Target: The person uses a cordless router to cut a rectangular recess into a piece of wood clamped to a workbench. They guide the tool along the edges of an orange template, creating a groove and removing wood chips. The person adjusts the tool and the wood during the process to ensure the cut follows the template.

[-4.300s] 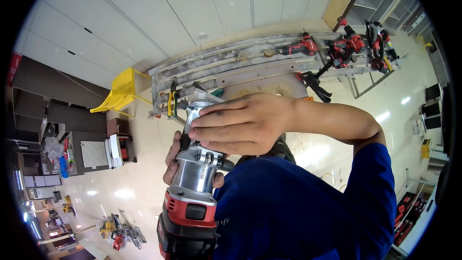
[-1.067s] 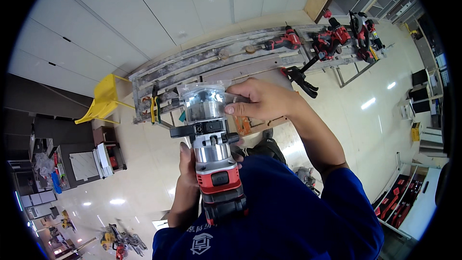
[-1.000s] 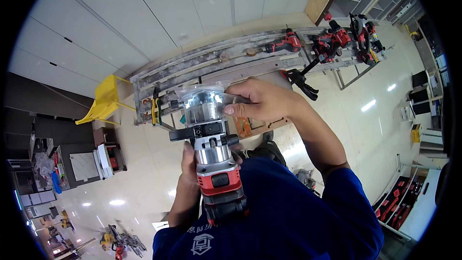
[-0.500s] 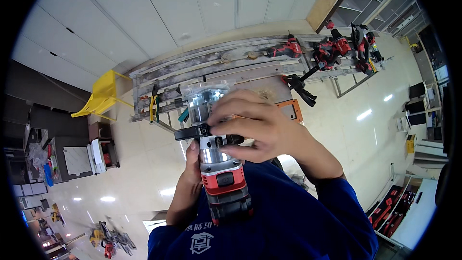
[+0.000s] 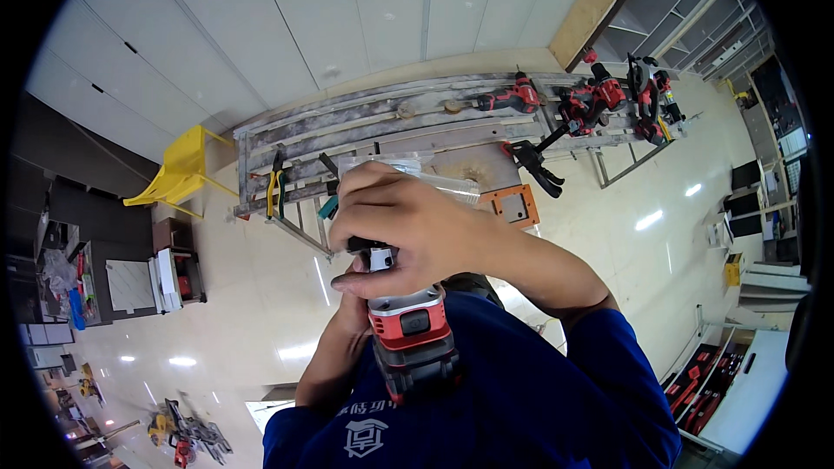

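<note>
In front of my chest is a cordless trim router [image 5: 408,326], silver above, with a red housing and a black battery pack pointing toward me. My left hand [image 5: 352,308] supports its body from the left and behind; its fingers are mostly hidden. Over the upper part my right hand [image 5: 404,221] is curled, gripping around the silver collar and covering the black lever there. Part of a clear plastic piece [image 5: 458,188] shows past my right hand's knuckles.
A dusty slatted metal bench [image 5: 330,117] holds a red drill [image 5: 512,95], more red power tools [image 5: 599,91], pliers [image 5: 276,187] and a black clamp [image 5: 534,161]. An orange-framed plate [image 5: 512,207] sits at its near edge. A yellow chair [image 5: 178,169] stands left.
My right hand has moved left and closed over the router's upper part, hiding the black lever and most of the clear base. My left thumb is now mostly covered.
</note>
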